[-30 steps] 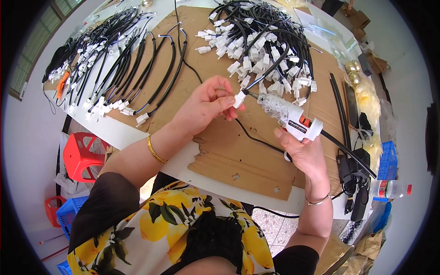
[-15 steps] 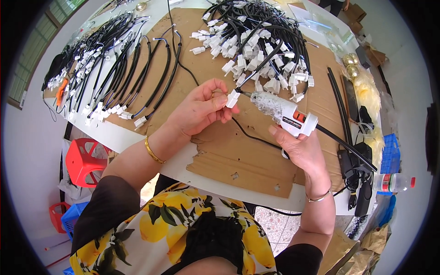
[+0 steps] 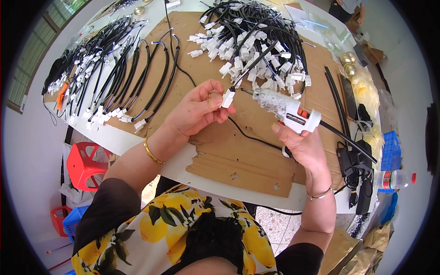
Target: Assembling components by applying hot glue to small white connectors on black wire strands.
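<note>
Between the thumb and fingers of my left hand [image 3: 201, 109] is a white plastic connector [image 3: 228, 98], its black-sleeved cable running up toward the pile behind. My right hand [image 3: 300, 145] grips a white hot glue gun [image 3: 283, 110] by its handle. A black glue stick [image 3: 346, 137] sticks out of the gun's rear. The nozzle [image 3: 246, 91] points left, a short gap from the wire end of the connector. Behind both hands lies a big heap of black cables with white connectors [image 3: 256, 46].
Cardboard [image 3: 243, 160] covers much of the white table. At left, more wire harnesses [image 3: 156, 91] lie in a row. Black sticks [image 3: 337, 101], power adapters [image 3: 353, 167] and a plastic bottle [image 3: 395, 179] are at right. A red stool [image 3: 85, 165] stands at left. Another person [image 3: 347, 10] is partly visible at far right.
The glue gun's nozzle has drawn back slightly to the right from the connector. My left hand and the connector have shifted a little left and down.
</note>
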`<state>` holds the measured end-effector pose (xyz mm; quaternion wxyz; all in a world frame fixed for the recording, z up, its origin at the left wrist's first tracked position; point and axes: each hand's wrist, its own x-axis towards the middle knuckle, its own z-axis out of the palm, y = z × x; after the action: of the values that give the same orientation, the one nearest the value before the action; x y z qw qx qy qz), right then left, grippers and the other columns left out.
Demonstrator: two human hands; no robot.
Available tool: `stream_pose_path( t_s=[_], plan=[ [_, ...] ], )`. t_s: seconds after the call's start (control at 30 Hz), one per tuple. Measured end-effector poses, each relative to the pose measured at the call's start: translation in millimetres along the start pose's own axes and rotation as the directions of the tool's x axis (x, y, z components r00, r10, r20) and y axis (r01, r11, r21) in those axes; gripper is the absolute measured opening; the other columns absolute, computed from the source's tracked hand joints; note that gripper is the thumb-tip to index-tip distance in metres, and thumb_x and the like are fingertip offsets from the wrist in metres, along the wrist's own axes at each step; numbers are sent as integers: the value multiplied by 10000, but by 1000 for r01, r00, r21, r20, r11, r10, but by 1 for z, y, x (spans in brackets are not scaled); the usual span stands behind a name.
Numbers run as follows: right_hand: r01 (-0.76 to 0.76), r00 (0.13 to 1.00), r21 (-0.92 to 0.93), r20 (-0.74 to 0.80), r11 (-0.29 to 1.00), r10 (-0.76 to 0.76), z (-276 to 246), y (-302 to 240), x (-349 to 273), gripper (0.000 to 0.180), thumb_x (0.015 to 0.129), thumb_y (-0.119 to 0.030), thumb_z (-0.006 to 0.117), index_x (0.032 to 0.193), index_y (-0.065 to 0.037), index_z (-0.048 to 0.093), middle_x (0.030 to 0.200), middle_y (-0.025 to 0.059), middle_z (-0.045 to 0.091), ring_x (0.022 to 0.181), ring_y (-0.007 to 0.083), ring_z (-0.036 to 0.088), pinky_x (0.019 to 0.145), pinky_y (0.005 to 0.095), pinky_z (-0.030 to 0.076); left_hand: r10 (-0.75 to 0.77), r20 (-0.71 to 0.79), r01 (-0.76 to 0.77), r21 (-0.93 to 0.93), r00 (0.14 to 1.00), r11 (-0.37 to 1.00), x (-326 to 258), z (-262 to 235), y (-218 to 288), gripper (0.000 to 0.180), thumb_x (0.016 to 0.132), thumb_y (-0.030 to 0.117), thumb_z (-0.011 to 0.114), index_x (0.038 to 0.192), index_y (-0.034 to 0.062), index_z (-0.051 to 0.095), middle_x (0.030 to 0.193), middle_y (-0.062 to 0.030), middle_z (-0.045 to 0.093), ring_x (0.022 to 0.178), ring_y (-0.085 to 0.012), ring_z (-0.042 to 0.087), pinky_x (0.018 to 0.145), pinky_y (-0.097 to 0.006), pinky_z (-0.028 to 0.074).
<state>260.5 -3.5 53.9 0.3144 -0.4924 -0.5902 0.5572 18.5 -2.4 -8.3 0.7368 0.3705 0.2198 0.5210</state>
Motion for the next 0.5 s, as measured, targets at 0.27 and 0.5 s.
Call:
stream_pose_path(
  t_s=[0.27,0.5],
  plan=[
    [229,972,325,-25,918,-233,-16,21,13,180,717,-180,604,778,-23,542,607,37,507,552,119,490,698,328,460,350,-245,-179,526,904,831,0,13,4,258,750,-50,602,908,58,429,835,-78,592,716,-98,558,626,-218,461],
    [324,925,454,34,830,-379,-28,21,21,265,713,-249,623,609,-81,445,569,31,439,557,147,443,678,332,449,524,-226,-297,614,821,731,-1,30,-1,306,711,-115,613,892,44,423,866,-78,585,751,-93,548,666,-220,464]
  ],
)
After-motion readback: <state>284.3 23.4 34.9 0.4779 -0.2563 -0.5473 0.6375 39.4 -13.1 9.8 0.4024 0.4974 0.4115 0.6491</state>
